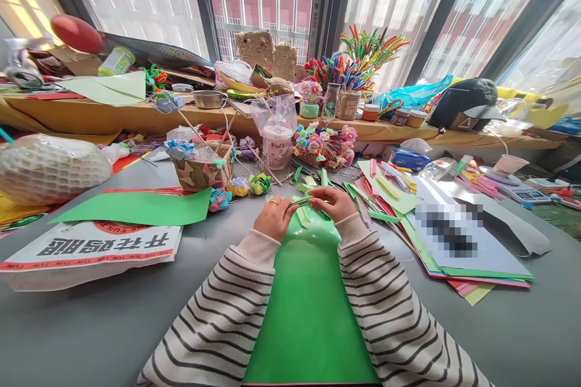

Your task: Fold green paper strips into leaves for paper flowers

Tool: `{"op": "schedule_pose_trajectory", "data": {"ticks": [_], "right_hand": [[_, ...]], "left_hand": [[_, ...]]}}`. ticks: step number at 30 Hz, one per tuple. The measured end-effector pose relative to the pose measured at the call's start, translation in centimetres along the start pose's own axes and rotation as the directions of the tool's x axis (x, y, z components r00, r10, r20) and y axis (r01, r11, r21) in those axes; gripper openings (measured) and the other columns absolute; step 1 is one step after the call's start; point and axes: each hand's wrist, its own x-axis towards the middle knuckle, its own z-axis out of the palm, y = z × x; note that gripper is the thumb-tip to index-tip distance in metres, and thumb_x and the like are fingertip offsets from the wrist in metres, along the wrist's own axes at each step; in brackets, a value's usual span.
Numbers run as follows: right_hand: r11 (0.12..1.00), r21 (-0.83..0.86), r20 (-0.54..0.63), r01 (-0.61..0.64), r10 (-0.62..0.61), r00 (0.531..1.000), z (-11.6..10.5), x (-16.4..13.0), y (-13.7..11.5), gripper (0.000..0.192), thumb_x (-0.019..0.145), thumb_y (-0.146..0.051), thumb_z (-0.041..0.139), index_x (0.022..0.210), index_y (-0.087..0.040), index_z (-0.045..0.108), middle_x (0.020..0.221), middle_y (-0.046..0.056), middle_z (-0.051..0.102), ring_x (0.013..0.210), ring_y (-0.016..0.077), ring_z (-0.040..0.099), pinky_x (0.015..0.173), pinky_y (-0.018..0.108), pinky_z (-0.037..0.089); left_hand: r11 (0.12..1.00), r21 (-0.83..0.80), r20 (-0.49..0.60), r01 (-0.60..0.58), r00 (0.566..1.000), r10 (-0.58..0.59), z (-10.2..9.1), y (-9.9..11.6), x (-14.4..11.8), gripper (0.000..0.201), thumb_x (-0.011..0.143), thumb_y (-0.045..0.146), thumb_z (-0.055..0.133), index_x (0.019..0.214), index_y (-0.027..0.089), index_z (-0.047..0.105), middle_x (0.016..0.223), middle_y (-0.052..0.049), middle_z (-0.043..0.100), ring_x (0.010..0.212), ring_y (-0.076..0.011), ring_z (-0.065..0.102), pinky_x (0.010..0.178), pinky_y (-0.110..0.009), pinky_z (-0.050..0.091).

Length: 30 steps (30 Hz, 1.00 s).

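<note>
L hand (275,217) & R hand (334,202) both pinched on a thin green paper strip (300,201), held btwn them over far end of green mat (313,314). On L side of grey surface (113,326): plastic bag (149,248) w/ "TUN" repeated on red band, plus big black Chinese chars. Pink lettering on cup (278,148) too small to read.

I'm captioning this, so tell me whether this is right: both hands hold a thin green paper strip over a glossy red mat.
Wrong colour: the glossy mat is green, as the head view shows. The left hand and right hand do hold the thin green paper strip over it.
</note>
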Motion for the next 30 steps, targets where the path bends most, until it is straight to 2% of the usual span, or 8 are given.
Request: {"op": "schedule_pose_trajectory", "data": {"ticks": [5, 8, 10, 14, 16, 20, 27, 30], "right_hand": [[0.999, -0.028, 0.006, -0.035, 0.036, 0.999, 0.2, 0.0, 0.5, 0.019, 0.058, -0.031, 0.060, 0.067, -0.015, 0.058, 0.053, 0.000, 0.056, 0.046, 0.0114, 0.055, 0.047, 0.024, 0.046], [0.998, 0.008, -0.026, -0.061, 0.061, 0.998, -0.1, 0.0, 0.6, 0.018, 0.057, -0.031, 0.060, 0.065, -0.015, 0.057, 0.050, -0.001, 0.055, 0.046, 0.0119, 0.055, 0.047, 0.024, 0.047], [0.997, 0.051, -0.054, -0.061, 0.064, 0.996, -0.4, 0.0, 0.5, 0.019, 0.057, -0.031, 0.061, 0.065, -0.015, 0.057, 0.051, -0.001, 0.056, 0.047, 0.0123, 0.056, 0.049, 0.025, 0.048], [0.995, 0.087, -0.078, -0.051, 0.058, 0.995, -0.7, -0.1, 0.3, 0.022, 0.057, -0.033, 0.061, 0.067, -0.015, 0.056, 0.053, 0.000, 0.057, 0.049, 0.0128, 0.056, 0.051, 0.026, 0.048], [0.997, 0.061, -0.082, -0.039, 0.044, 0.996, -0.7, -0.1, 0.2, 0.023, 0.056, -0.034, 0.061, 0.067, -0.015, 0.056, 0.055, 0.000, 0.057, 0.049, 0.0129, 0.056, 0.050, 0.026, 0.048], [1.000, 0.010, -0.106, -0.015, 0.016, 0.994, -0.6, -0.2, 0.1, 0.023, 0.055, -0.035, 0.062, 0.066, -0.015, 0.055, 0.055, 0.000, 0.056, 0.048, 0.0123, 0.055, 0.048, 0.024, 0.046], [0.995, 0.091, -0.126, -0.025, 0.037, 0.991, -0.8, -0.2, 0.2, 0.023, 0.055, -0.034, 0.063, 0.066, -0.015, 0.057, 0.053, 0.000, 0.057, 0.047, 0.0120, 0.054, 0.048, 0.025, 0.047], [0.992, 0.122, -0.108, -0.036, 0.050, 0.993, -0.8, -0.2, 0.1, 0.024, 0.054, -0.035, 0.064, 0.067, -0.015, 0.058, 0.052, 0.000, 0.058, 0.047, 0.0127, 0.055, 0.050, 0.026, 0.048]], "left_hand": [[0.990, -0.138, 0.040, -0.015, 0.999, 0.021, -0.3, 0.0, 0.1, 0.035, 0.077, 0.035, 0.032, 0.089, 0.011, 0.055, 0.076, -0.009, 0.052, 0.073, -0.0184, 0.049, 0.068, -0.032, 0.040], [0.933, -0.350, 0.005, 0.090, 0.995, -0.095, -1.1, -0.1, 0.3, 0.030, 0.072, 0.035, 0.043, 0.087, 0.013, 0.055, 0.080, -0.009, 0.055, 0.075, -0.0180, 0.052, 0.069, -0.032, 0.042], [0.801, -0.560, 0.032, 0.209, 0.972, -0.231, -1.6, -0.2, 0.4, 0.030, 0.067, 0.036, 0.050, 0.086, 0.013, 0.054, 0.080, -0.007, 0.056, 0.071, -0.0165, 0.054, 0.066, -0.030, 0.044], [0.402, -0.847, 0.190, 0.349, 0.904, -0.384, -2.0, -0.5, 0.4, 0.031, 0.058, 0.033, 0.059, 0.081, 0.012, 0.054, 0.068, -0.002, 0.058, 0.060, -0.0125, 0.056, 0.065, -0.029, 0.048], [0.316, -0.882, 0.209, 0.351, 0.890, -0.405, -1.9, -0.5, 0.4, 0.030, 0.055, 0.030, 0.063, 0.077, 0.012, 0.056, 0.066, 0.000, 0.059, 0.060, -0.0118, 0.057, 0.066, -0.028, 0.048], [0.262, -0.899, 0.219, 0.352, 0.877, -0.428, -2.0, -0.3, 0.5, 0.028, 0.052, 0.027, 0.065, 0.074, 0.012, 0.059, 0.063, 0.000, 0.061, 0.059, -0.0111, 0.057, 0.067, -0.026, 0.048], [0.039, -0.896, 0.400, 0.443, 0.841, -0.363, -3.3, -0.5, 0.5, 0.033, 0.052, 0.032, 0.065, 0.078, 0.011, 0.062, 0.067, -0.003, 0.064, 0.063, -0.0134, 0.059, 0.069, -0.027, 0.049], [0.011, -0.892, 0.419, 0.452, 0.836, -0.354, -3.6, -0.7, 0.4, 0.034, 0.053, 0.032, 0.065, 0.079, 0.011, 0.062, 0.068, -0.004, 0.064, 0.065, -0.0138, 0.060, 0.070, -0.027, 0.048]]}}
